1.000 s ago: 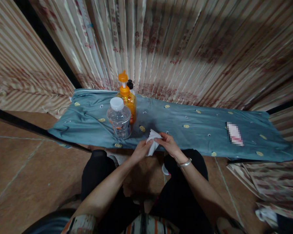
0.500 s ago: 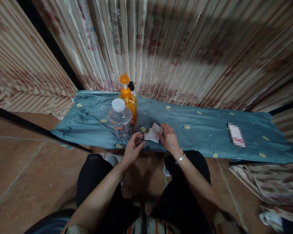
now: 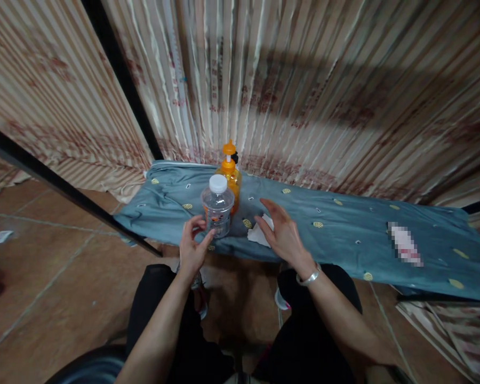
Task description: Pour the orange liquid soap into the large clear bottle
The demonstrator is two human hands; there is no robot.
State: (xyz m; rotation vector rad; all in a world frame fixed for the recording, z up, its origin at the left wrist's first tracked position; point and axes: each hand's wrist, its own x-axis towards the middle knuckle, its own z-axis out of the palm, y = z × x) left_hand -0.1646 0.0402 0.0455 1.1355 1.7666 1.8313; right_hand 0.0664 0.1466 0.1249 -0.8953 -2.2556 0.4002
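Black trousers [image 3: 150, 290] cover the person's knees at the near edge of a cloth-covered worktop [image 3: 336, 229], blue-green with yellow pineapple shapes. Just over that edge, the left hand [image 3: 192, 250] is unclenched, its fingers parted and curved at the lower left side of a clear plastic bottle [image 3: 218, 205]; whether the fingertips touch the plastic is hard to tell. The right hand [image 3: 286, 234], with a silver bangle [image 3: 310, 278] at its wrist, is released, thumb and fingers spread over a white tissue [image 3: 258, 236]. That tissue lies on the worktop to the right of the clear bottle, which stands upright under a white cap [image 3: 218, 184]. Close behind stands an orange pump bottle [image 3: 232, 176]. Beyond the worktop hangs a striped curtain [image 3: 240, 80].
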